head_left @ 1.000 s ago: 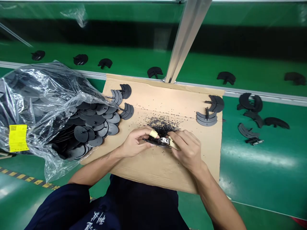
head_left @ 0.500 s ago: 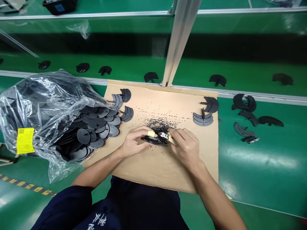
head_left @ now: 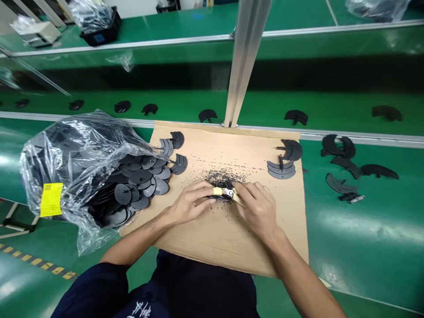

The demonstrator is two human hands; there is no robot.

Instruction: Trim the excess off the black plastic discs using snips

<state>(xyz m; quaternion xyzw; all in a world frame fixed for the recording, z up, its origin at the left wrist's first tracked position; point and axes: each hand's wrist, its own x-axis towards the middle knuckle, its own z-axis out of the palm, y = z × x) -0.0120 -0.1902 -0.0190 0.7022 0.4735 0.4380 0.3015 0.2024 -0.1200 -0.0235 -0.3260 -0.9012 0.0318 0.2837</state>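
Over the middle of the cardboard sheet [head_left: 198, 240], my left hand [head_left: 190, 203] pinches a black plastic part [head_left: 221, 197], mostly hidden by the fingers. A pale tape wraps one fingertip of that hand. My right hand [head_left: 257, 206] is closed round cutting nippers [head_left: 229, 192] with pale handles; their metal head is at the black part. I cannot make out exactly where the jaws touch it. Small black bits [head_left: 222, 177] lie scattered in a heap just beyond both hands.
On the left, a clear plastic bag [head_left: 76, 150] spills many round black discs [head_left: 141, 176]. Curved black pieces [head_left: 281, 169] lie at the cardboard's right, others [head_left: 179, 164] at its left, more [head_left: 341, 183] on the green table. A metal post [head_left: 245, 66] rises behind the cardboard.
The black part shows less between my hands, now turned or lowered behind the fingers. The nippers stay in my right hand. The whole view has shifted slightly.
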